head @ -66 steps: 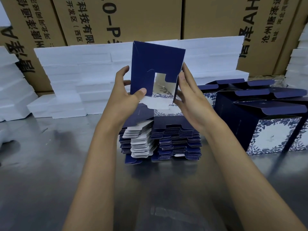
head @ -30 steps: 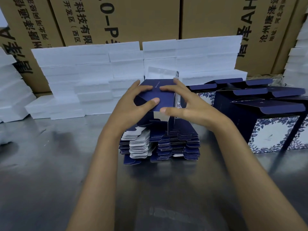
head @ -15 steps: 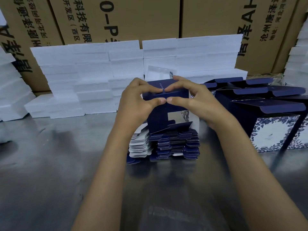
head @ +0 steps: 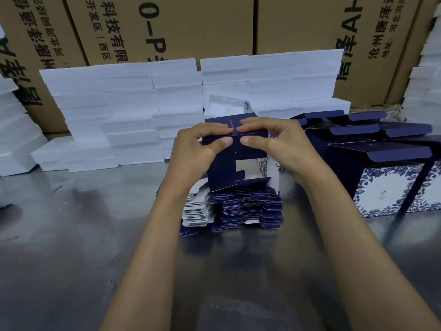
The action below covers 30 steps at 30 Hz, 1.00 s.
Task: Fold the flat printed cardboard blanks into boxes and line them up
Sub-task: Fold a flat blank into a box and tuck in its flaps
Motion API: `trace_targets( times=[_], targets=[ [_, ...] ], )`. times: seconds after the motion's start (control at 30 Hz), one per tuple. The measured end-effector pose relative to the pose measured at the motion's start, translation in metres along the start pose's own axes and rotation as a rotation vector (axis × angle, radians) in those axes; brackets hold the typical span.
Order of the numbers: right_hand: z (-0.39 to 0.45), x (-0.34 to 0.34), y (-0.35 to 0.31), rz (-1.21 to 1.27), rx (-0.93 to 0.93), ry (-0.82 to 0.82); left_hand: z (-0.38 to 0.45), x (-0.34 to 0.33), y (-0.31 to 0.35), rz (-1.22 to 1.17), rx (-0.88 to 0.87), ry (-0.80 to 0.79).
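Note:
I hold a half-formed navy blue box (head: 229,168) above the stack of flat blanks (head: 238,209) in the middle of the table. My left hand (head: 195,154) grips its left side, thumb and fingers pinching the top panel. My right hand (head: 281,146) mirrors it on the right, thumb tip almost meeting the left thumb. The box's lower flaps hang open toward me, showing a white and floral inside. Several folded boxes (head: 386,173) with blue floral fronts and raised lids stand in a row at the right.
White foam slabs (head: 133,111) are piled along the back, with more at the left edge (head: 14,130) and the right edge (head: 427,68). Large brown printed cartons (head: 191,27) form a wall behind them. The table is grey metal (head: 71,259).
The blank was raised flat in front of me, then opened into a box shape and brought down. Since half a second ago both hands have kept pinching its top, barely moving.

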State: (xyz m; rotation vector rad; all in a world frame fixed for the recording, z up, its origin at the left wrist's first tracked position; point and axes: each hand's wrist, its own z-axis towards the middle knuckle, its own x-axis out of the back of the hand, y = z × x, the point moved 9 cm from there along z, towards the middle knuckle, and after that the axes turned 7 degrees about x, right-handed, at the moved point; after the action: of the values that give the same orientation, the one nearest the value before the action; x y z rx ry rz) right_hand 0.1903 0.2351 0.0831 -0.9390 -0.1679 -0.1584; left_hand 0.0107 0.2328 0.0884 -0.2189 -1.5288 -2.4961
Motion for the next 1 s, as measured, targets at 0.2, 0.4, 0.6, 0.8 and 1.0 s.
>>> trace_targets(
  times=[0.2, 0.4, 0.6, 0.8, 1.0],
  targets=[
    [-0.001, 0.001, 0.001, 0.005, 0.017, 0.03, -0.001, 0.002, -0.001, -0.044, 0.014, -0.01],
    [-0.001, 0.005, 0.002, 0.035, 0.009, 0.074, -0.002, 0.002, 0.002, -0.059, -0.051, 0.006],
    [-0.002, 0.007, 0.002, 0.029, -0.01, 0.014, -0.001, 0.002, 0.0, -0.036, -0.049, -0.033],
    [0.0, 0.006, 0.0, -0.018, 0.03, 0.101, -0.006, -0.022, 0.004, 0.289, -0.126, -0.174],
    [-0.002, 0.009, 0.006, 0.06, -0.031, 0.028, -0.011, -0.037, 0.004, 0.63, -0.316, -0.019]
  ],
)
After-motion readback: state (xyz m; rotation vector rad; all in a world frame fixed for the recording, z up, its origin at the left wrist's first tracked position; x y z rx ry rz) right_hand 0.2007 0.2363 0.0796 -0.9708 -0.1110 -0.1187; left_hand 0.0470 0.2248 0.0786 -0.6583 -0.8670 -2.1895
